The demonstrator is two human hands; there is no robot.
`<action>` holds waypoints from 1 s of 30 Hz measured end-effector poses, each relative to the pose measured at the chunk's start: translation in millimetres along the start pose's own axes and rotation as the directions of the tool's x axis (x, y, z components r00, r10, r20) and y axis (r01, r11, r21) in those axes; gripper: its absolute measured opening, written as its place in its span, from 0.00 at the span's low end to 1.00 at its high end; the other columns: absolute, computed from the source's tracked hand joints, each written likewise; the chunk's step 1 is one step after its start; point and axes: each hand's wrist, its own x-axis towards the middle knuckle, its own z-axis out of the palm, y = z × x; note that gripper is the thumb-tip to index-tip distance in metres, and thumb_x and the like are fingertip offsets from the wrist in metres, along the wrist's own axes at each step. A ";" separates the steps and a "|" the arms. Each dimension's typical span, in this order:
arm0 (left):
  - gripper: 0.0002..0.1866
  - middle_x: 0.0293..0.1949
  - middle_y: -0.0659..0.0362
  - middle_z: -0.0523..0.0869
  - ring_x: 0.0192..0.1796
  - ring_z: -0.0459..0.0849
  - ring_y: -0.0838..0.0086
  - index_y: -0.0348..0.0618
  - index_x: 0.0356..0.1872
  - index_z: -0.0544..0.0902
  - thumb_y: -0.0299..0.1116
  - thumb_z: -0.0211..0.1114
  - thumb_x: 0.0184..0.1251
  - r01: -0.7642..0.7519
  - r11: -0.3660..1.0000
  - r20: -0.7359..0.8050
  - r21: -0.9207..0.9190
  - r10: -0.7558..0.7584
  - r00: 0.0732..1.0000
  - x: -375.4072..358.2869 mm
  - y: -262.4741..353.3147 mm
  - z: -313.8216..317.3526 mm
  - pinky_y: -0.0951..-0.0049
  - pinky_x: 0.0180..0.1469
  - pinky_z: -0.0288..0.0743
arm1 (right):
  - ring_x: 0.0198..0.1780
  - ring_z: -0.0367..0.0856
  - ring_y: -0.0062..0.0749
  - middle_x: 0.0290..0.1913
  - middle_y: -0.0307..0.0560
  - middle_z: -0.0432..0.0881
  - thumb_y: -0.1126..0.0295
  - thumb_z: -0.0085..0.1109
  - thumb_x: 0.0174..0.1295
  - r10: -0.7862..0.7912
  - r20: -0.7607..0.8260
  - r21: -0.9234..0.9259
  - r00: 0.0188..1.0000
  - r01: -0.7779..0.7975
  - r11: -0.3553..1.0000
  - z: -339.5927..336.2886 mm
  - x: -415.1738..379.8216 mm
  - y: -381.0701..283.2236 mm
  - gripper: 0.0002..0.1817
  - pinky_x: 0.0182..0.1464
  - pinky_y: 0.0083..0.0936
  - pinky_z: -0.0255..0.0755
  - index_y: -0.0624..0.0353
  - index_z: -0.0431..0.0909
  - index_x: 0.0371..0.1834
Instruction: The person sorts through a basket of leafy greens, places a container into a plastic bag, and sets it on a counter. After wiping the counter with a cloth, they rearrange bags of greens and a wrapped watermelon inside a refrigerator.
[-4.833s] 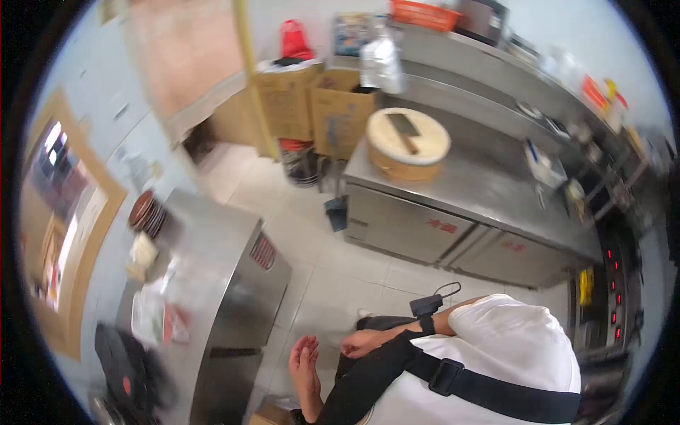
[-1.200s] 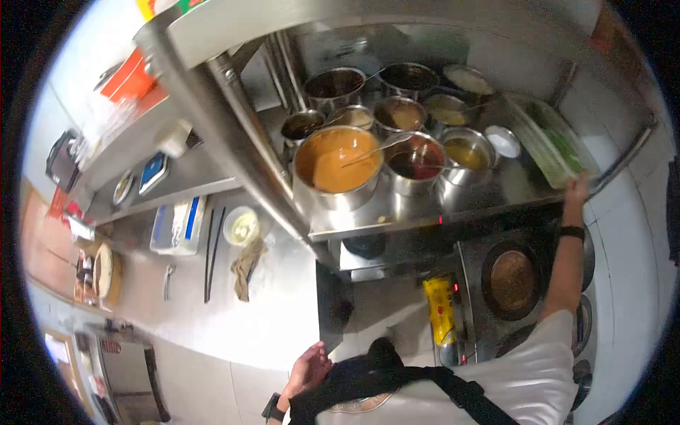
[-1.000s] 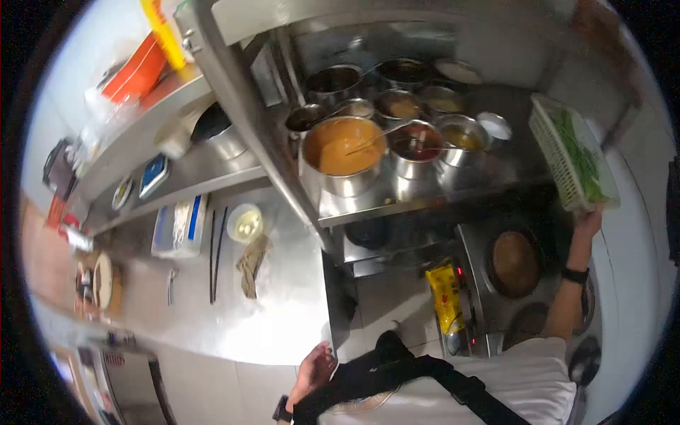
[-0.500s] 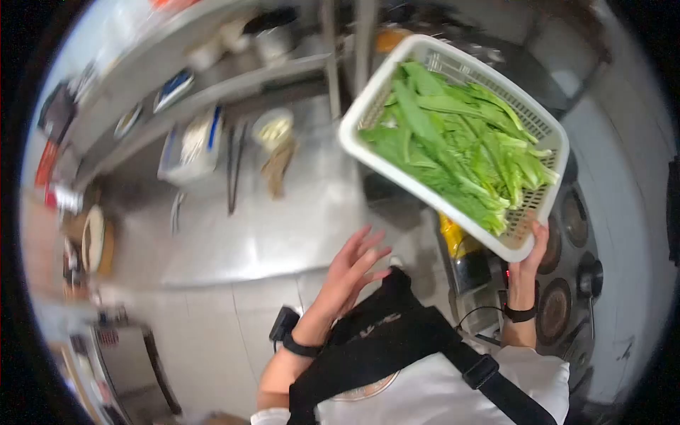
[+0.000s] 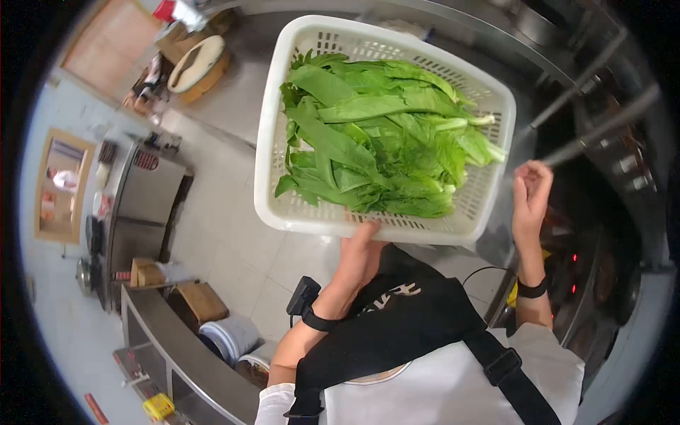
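A white plastic basket [image 5: 268,152] full of green leafy vegetables [image 5: 368,134] is held up in front of my chest. My left hand [image 5: 363,251] grips its near rim, with the thumb over the edge and the other fingers hidden under the basket. To the right of the basket, apart from it, my right hand [image 5: 533,188] is raised with its fingers curled; nothing shows in it.
A round wooden board [image 5: 198,67] lies at the upper left. Steel counters [image 5: 152,188] run along the left, with a wooden box [image 5: 202,301] and a lidded bucket [image 5: 230,336] lower down. Dark stove equipment [image 5: 595,283] with red lights is at the right.
The view has turned toward the left side of the room. The basket has moved left, my left hand has taken hold of it, and my right hand has let go.
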 end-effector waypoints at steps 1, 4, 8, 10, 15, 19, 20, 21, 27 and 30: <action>0.22 0.47 0.55 0.69 0.49 0.72 0.65 0.41 0.53 0.60 0.24 0.51 0.55 -0.020 1.000 -0.011 0.010 0.020 1.000 -10.1 6.1 17.1 0.55 0.49 0.70 | 0.42 0.68 0.27 0.40 0.45 0.68 0.75 0.52 0.54 0.007 0.024 0.019 1.000 -0.008 1.000 -7.4 24.2 -19.5 0.17 0.47 0.21 0.62 0.63 0.63 0.46; 0.26 0.49 0.56 0.67 0.52 0.70 0.66 0.43 0.56 0.58 0.22 0.52 0.54 -0.049 0.998 -0.066 0.049 0.053 0.996 -25.9 27.2 60.0 0.58 0.49 0.70 | 0.50 0.67 0.40 0.47 0.53 0.68 0.70 0.54 0.53 -0.264 0.467 -0.095 0.844 0.344 0.934 13.0 97.5 -79.5 0.23 0.53 0.29 0.60 0.65 0.61 0.52; 0.27 0.49 0.56 0.67 0.52 0.69 0.67 0.44 0.57 0.57 0.21 0.51 0.53 -0.065 0.997 -0.173 0.034 0.070 0.982 -24.8 14.1 72.7 0.59 0.49 0.70 | 0.59 0.59 0.46 0.54 0.58 0.64 0.57 0.59 0.50 -0.231 0.632 -0.186 0.740 0.434 0.881 71.9 129.0 -61.6 0.36 0.58 0.39 0.55 0.67 0.58 0.57; 0.26 0.48 0.56 0.68 0.51 0.70 0.67 0.43 0.57 0.57 0.20 0.50 0.54 -0.059 0.998 -0.200 -0.012 0.055 0.978 -21.9 9.4 68.2 0.59 0.47 0.72 | 0.60 0.55 0.51 0.56 0.61 0.60 0.53 0.62 0.46 -0.182 0.730 -0.172 0.659 0.434 0.884 93.6 114.1 -55.1 0.41 0.59 0.42 0.53 0.65 0.55 0.59; 0.24 0.47 0.57 0.70 0.47 0.73 0.67 0.41 0.55 0.60 0.22 0.50 0.55 -0.109 0.993 -0.282 -0.037 0.095 0.955 12.7 21.4 46.0 0.60 0.46 0.72 | 0.63 0.47 0.62 0.60 0.66 0.52 0.44 0.69 0.32 -0.046 0.936 -0.139 0.349 0.485 0.863 148.9 79.3 -55.2 0.58 0.61 0.49 0.48 0.63 0.48 0.63; 0.22 0.46 0.57 0.72 0.46 0.73 0.69 0.41 0.53 0.62 0.23 0.51 0.55 -0.061 0.996 -0.301 -0.061 0.039 0.953 42.7 65.1 -22.0 0.62 0.44 0.71 | 0.63 0.45 0.66 0.62 0.68 0.48 0.47 0.72 0.24 -0.147 0.885 -0.148 0.442 0.566 0.811 242.2 68.9 -49.2 0.63 0.59 0.54 0.49 0.61 0.45 0.65; 0.21 0.45 0.58 0.72 0.45 0.73 0.70 0.40 0.52 0.63 0.24 0.51 0.55 -0.039 0.997 -0.299 -0.071 0.016 0.954 52.5 72.7 -33.1 0.63 0.43 0.70 | 0.64 0.43 0.66 0.63 0.67 0.47 0.48 0.74 0.22 -0.186 0.841 -0.185 0.509 0.593 0.784 260.4 75.6 -51.3 0.65 0.60 0.54 0.49 0.60 0.44 0.66; 0.20 0.45 0.58 0.73 0.45 0.74 0.71 0.40 0.52 0.63 0.24 0.52 0.56 -0.018 0.996 -0.294 -0.084 -0.007 0.956 62.9 86.2 -43.8 0.64 0.43 0.69 | 0.64 0.45 0.67 0.63 0.67 0.46 0.51 0.75 0.20 -0.138 0.828 -0.260 0.543 0.590 0.764 279.2 84.5 -59.1 0.66 0.59 0.55 0.49 0.57 0.43 0.66; 0.20 0.45 0.59 0.73 0.44 0.74 0.73 0.40 0.51 0.65 0.24 0.52 0.56 0.077 0.996 -0.215 0.046 -0.065 0.974 104.5 157.6 -82.0 0.71 0.40 0.70 | 0.64 0.46 0.64 0.64 0.66 0.46 0.50 0.75 0.19 -0.013 0.755 -0.408 0.655 0.486 0.773 347.6 116.6 -63.3 0.69 0.60 0.53 0.48 0.54 0.38 0.67; 0.21 0.45 0.59 0.74 0.43 0.75 0.74 0.40 0.52 0.64 0.24 0.53 0.55 0.128 0.991 -0.172 0.044 -0.118 0.978 135.0 185.7 -109.3 0.73 0.37 0.71 | 0.64 0.47 0.63 0.63 0.66 0.47 0.50 0.75 0.20 0.113 0.810 -0.408 0.575 0.415 0.813 374.1 108.1 -71.1 0.69 0.60 0.51 0.49 0.55 0.36 0.67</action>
